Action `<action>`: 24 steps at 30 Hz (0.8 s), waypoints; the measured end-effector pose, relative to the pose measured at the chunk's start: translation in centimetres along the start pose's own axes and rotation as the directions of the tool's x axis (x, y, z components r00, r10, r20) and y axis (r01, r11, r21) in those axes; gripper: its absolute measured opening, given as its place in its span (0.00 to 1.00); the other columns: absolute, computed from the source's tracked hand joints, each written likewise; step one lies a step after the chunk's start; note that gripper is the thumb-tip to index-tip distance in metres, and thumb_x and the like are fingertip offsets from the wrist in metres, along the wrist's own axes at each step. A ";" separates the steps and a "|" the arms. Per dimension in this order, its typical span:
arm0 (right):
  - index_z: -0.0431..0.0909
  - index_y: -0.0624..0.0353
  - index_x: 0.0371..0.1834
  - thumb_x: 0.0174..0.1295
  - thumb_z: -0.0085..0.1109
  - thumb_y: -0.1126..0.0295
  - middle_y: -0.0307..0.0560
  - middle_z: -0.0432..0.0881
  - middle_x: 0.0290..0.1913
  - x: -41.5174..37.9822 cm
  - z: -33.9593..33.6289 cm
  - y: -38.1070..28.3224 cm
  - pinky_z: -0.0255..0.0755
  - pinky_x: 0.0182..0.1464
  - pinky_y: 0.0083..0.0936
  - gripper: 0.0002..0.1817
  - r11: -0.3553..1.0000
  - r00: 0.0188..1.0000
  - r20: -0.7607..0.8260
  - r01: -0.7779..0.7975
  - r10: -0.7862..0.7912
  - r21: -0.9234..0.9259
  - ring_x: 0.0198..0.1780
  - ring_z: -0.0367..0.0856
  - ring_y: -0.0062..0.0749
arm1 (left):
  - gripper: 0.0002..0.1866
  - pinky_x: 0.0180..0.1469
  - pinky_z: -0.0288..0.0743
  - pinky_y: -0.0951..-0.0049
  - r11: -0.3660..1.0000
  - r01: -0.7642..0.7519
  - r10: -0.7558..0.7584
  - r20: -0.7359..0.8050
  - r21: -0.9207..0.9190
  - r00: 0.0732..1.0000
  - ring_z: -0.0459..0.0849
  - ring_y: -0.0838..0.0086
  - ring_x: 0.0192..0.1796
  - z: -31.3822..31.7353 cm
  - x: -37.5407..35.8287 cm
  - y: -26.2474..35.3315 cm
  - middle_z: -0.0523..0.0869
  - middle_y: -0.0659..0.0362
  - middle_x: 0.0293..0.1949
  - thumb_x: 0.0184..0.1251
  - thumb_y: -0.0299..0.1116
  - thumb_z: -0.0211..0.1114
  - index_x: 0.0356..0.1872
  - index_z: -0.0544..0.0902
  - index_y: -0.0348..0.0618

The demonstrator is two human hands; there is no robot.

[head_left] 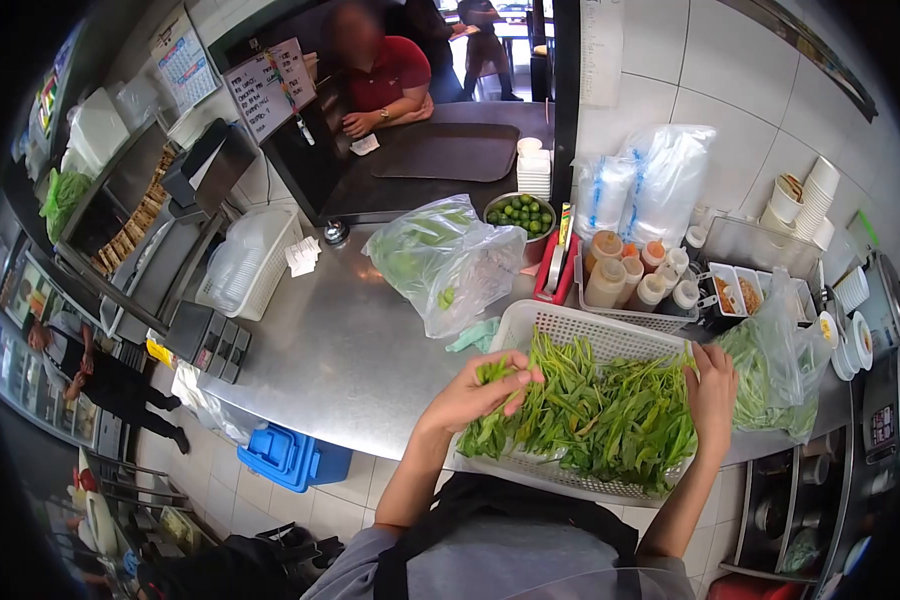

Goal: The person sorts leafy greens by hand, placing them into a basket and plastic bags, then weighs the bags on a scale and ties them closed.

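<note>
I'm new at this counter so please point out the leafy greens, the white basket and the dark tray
Leafy greens (625,415): head view, middle of the pile.
White basket (620,343): head view, inner face of its far wall.
Dark tray (445,153): head view, middle of its flat surface.

The whiteboard (270,90) by the serving window carries a handwritten list in dark capitals; one line seems to start with "CHICKEN", the rest is too small to read. The wall calendar (184,62) shows a grid whose numbers blur. Blue print on the plastic packs (667,185) cannot be made out either.
</note>
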State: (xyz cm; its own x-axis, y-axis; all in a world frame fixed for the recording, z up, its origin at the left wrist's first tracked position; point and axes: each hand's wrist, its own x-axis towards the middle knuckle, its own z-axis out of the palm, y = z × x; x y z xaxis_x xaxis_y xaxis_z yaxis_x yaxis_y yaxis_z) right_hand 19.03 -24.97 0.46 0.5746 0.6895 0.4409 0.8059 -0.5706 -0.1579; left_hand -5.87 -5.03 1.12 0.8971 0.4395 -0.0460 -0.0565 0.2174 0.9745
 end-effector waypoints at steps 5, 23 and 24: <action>0.73 0.63 0.50 0.54 0.57 0.76 0.53 0.75 0.47 0.2 0.1 -2.3 0.65 0.52 0.35 0.18 0.952 0.996 -0.045 0.088 -0.078 0.294 0.48 0.72 0.49 | 0.08 0.22 0.59 0.83 0.986 -0.070 0.048 -0.147 -0.150 0.988 0.67 0.86 0.19 -0.1 0.1 0.3 0.72 0.65 0.17 0.67 0.30 0.50 0.41 0.76 0.41; 0.76 0.64 0.46 0.56 0.57 0.75 0.53 0.76 0.39 0.7 0.1 -3.9 0.67 0.45 0.34 0.13 0.867 1.000 0.007 0.018 -0.025 0.498 0.41 0.75 0.49 | 0.10 0.22 0.60 0.82 0.795 -0.520 0.312 -0.524 -0.313 0.793 0.59 0.84 0.18 -0.3 -4.4 3.3 0.60 0.70 0.13 0.73 0.37 0.45 0.44 0.73 0.46; 0.76 0.65 0.45 0.56 0.56 0.75 0.54 0.76 0.39 0.6 0.2 -3.6 0.67 0.45 0.33 0.13 0.862 1.000 0.020 -0.005 -0.006 0.507 0.41 0.75 0.49 | 0.11 0.21 0.62 0.79 0.754 -0.541 0.291 -0.548 -0.373 0.784 0.62 0.82 0.15 -0.3 -5.0 3.5 0.63 0.67 0.14 0.73 0.35 0.45 0.46 0.74 0.42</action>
State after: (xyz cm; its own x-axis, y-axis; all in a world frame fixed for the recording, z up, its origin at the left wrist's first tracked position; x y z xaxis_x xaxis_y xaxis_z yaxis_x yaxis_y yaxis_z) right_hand 16.50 -22.39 1.18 0.5727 0.7015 0.4241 0.7639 -0.2690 -0.5866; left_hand -10.65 -6.23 4.73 0.4464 0.8857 0.1273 -0.6915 0.2512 0.6773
